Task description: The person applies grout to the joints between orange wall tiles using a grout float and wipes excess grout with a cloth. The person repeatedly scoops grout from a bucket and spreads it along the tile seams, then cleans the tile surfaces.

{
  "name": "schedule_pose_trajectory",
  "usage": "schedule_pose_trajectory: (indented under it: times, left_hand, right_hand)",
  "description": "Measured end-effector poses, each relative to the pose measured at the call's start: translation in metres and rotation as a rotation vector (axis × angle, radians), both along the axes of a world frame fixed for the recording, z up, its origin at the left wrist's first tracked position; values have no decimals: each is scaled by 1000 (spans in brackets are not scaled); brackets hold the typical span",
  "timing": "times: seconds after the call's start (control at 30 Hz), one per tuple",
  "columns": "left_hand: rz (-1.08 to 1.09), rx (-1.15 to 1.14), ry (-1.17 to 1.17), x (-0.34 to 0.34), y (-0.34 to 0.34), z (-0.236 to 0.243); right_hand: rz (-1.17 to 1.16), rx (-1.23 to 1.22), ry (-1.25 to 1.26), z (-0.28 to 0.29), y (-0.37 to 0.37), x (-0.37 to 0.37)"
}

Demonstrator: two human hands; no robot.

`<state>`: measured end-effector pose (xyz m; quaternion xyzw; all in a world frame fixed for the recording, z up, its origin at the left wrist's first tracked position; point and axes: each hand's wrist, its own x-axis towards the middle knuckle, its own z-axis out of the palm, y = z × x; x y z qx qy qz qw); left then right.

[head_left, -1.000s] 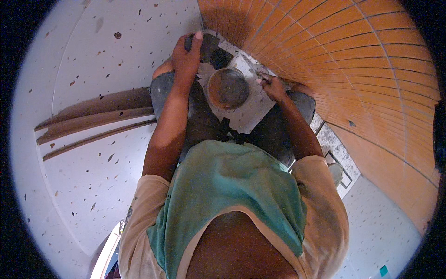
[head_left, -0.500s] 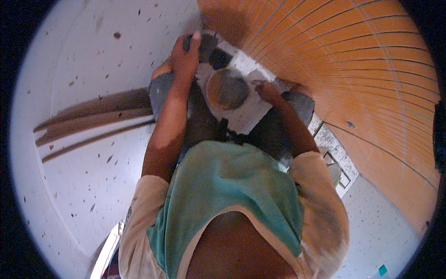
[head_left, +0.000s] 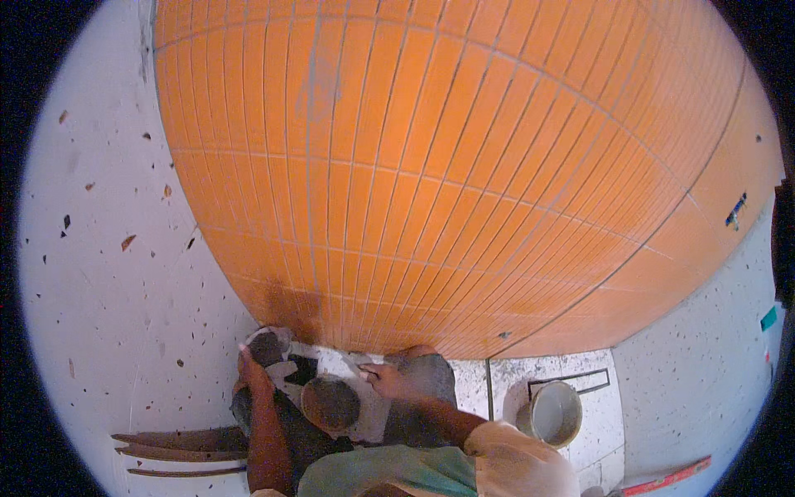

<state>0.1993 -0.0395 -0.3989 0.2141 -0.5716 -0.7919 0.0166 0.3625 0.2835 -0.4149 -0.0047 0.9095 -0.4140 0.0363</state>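
Note:
At the lower left, my left hand is closed, thumb up, at the side of a dark rounded thing near the foot of the orange grooved wall; its fingers are mostly hidden. My right hand is closed on a putty knife, whose pale flat blade points left. Between my knees sits a round bowl with a brown rim and greyish contents. A black patch lies between the bowl and the wall.
The orange wall rises close ahead, with a speckled pale wall at left. A bucket stands to my right near a rectangular frame. Brown strips lie at lower left; a red bar lies at lower right.
My view has tilted up, so the orange wall fills more of the picture and my hands appear lower. The bucket at right now shows more fully. My right hand stays near the bowl.

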Motion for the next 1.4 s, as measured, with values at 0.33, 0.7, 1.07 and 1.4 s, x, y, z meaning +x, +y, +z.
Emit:
schedule_pose_trajectory:
  times: [0.33,0.7,1.07,1.4]
  left_hand:
    - [320,308,753,34,89,303]
    - [793,-1061,1950,-93,137,639]
    - [866,-1359,1713,-228,29,629]
    - [969,-1524,1761,-251,13,618]
  right_hand:
    - [-302,-722,-35,174,11,82]
    - [-335,-411,559,444,57,88]
    - [-321,-171,835,551,63,37]
    - [-411,-109,788,557,54,28]
